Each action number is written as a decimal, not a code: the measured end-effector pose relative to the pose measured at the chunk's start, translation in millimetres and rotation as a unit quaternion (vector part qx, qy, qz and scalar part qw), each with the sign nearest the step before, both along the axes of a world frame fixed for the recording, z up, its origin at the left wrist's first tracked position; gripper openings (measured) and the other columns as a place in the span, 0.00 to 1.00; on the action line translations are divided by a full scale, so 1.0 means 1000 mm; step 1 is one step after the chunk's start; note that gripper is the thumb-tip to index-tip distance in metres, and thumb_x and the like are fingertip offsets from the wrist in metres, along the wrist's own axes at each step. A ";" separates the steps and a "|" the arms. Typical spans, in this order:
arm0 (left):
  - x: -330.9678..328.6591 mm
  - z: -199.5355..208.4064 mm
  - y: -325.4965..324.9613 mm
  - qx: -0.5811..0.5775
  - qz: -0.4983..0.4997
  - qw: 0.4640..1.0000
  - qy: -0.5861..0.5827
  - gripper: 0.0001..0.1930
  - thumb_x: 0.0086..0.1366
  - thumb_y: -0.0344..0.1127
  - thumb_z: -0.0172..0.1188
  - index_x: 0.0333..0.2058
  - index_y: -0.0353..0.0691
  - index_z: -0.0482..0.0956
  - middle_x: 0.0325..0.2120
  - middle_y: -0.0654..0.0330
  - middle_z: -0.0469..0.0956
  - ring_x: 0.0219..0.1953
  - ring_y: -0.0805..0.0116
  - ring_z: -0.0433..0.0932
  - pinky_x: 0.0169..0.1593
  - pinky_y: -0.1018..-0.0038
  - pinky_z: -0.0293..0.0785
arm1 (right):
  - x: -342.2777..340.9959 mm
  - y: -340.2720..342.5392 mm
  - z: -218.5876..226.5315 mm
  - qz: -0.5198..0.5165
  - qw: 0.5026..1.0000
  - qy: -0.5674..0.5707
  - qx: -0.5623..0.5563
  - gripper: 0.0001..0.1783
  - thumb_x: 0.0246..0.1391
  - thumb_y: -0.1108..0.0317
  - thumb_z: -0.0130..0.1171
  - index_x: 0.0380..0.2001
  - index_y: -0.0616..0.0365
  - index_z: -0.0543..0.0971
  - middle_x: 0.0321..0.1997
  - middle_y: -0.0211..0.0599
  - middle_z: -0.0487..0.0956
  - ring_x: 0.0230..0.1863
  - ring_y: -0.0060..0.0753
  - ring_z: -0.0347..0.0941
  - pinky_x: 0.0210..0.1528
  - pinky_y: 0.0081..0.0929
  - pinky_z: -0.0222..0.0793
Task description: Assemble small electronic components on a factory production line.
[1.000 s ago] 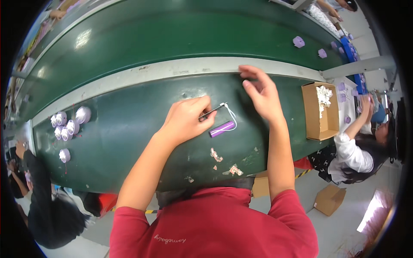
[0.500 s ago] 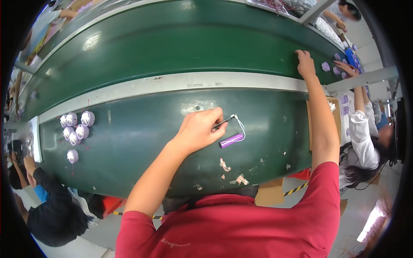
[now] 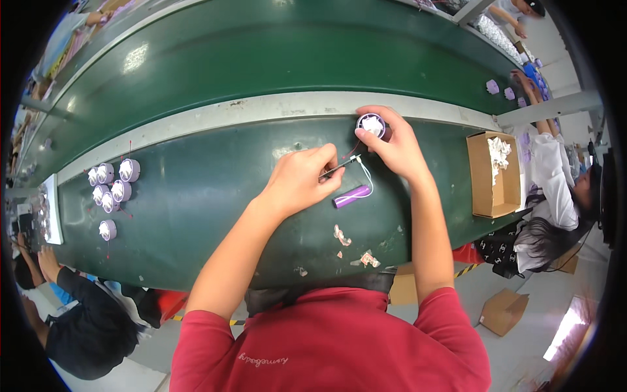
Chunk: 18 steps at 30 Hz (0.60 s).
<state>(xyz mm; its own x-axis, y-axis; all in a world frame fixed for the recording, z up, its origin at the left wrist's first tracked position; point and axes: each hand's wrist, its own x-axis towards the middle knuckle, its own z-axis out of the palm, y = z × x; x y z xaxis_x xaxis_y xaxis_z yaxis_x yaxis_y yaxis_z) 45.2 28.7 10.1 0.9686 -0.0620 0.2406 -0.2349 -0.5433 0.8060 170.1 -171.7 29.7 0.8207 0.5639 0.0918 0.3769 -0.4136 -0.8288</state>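
Near the middle of the bench, my left hand point(image 3: 302, 178) is closed in a pinch on a thin dark circuit board point(image 3: 334, 171). A white cable point(image 3: 367, 178) plugged into the board's end loops down to a purple cylindrical battery point(image 3: 352, 196) lying on the green surface. To its right, my right hand point(image 3: 397, 149) grips a round purple housing point(image 3: 371, 124) with white material inside, its fingers and thumb on either side. A thin red wire hangs from this housing toward the board's end. Both hands are close together but do not touch.
Several similar purple housings point(image 3: 108, 230) with red wires stand at the left. An open cardboard box point(image 3: 480, 175) holding white pieces sits at the right. Torn scraps point(image 3: 368, 259) lie near the front edge. Beyond a pale rail point(image 3: 274, 108) runs a green belt point(image 3: 281, 55); co-workers are on both sides.
My right hand has come back from the far right of the belt, now holding a purple housing beside the board. The left hand keeps its pinch, and the cardboard box is now uncovered.
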 end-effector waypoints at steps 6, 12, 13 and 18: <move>-0.002 -0.004 0.003 -0.005 0.047 0.999 -0.017 0.12 0.60 0.31 0.70 0.30 0.37 0.73 0.23 0.55 0.79 0.24 0.60 0.80 0.29 0.67 0.75 | -0.026 0.002 0.019 -0.124 0.978 -0.121 -0.118 0.36 0.56 0.65 0.70 0.68 0.47 0.71 0.63 0.43 0.72 0.30 0.31 0.80 0.40 0.32 0.78; 0.002 -0.006 0.000 -0.003 0.116 0.993 -0.028 0.11 0.59 0.31 0.70 0.31 0.38 0.73 0.22 0.57 0.76 0.21 0.63 0.75 0.28 0.68 0.73 | -0.041 -0.013 0.039 -0.048 0.989 -0.125 -0.070 0.14 0.58 0.76 0.64 0.48 0.58 0.81 0.44 0.42 0.80 0.35 0.42 0.81 0.39 0.35 0.76; 0.003 -0.006 0.000 0.005 0.134 0.991 -0.015 0.12 0.59 0.31 0.70 0.32 0.38 0.73 0.23 0.56 0.77 0.21 0.59 0.75 0.28 0.66 0.73 | -0.040 -0.018 0.037 -0.013 0.989 -0.118 -0.085 0.12 0.57 0.76 0.64 0.46 0.59 0.81 0.41 0.43 0.81 0.34 0.45 0.80 0.39 0.36 0.76; 0.002 -0.001 -0.001 -0.012 0.167 0.986 0.000 0.09 0.58 0.30 0.70 0.34 0.39 0.79 0.27 0.60 0.82 0.20 0.69 0.74 0.27 0.70 0.73 | -0.031 -0.043 0.049 -0.045 0.979 -0.096 -0.176 0.10 0.60 0.76 0.57 0.44 0.59 0.81 0.41 0.46 0.80 0.41 0.54 0.79 0.43 0.41 0.75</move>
